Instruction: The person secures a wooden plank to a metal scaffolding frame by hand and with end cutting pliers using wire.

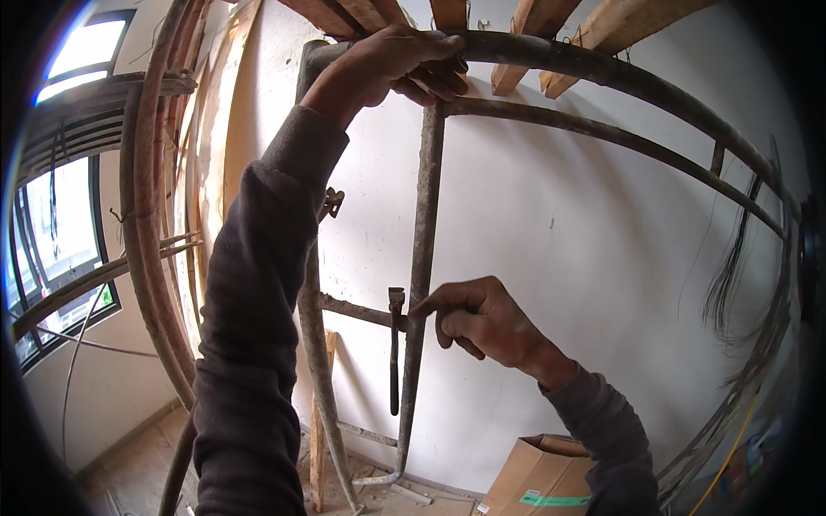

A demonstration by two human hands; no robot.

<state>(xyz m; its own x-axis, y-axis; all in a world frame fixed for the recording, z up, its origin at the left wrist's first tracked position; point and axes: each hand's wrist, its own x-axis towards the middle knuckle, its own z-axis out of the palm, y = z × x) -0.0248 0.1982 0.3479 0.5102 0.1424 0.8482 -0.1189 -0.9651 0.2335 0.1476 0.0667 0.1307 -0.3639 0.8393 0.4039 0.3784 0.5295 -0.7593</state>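
My left hand [391, 64] is at the top of a rusty scaffold frame [428, 189], thumb along the upper tube and fingers curled round it. Lower down, my right hand [486, 322] points leftward with its index finger stretched out and the other fingers loosely bent. Its fingertip is at the frame's inner post, and I see nothing held in it. Just left of that fingertip, a dark hammer-like tool [395, 353] hangs upright by its head at the short rung [361, 310] between two posts. A small metal clamp [332, 203] shows beside my left sleeve.
Timber beams [559, 39] rest across the upper tube. A cardboard box [538, 477] with green tape stands on the floor by the white wall [551, 215]. More scaffold tubes [138, 215] rise at the left near a window [60, 249]. Thin dark wires [736, 267] hang at the right.
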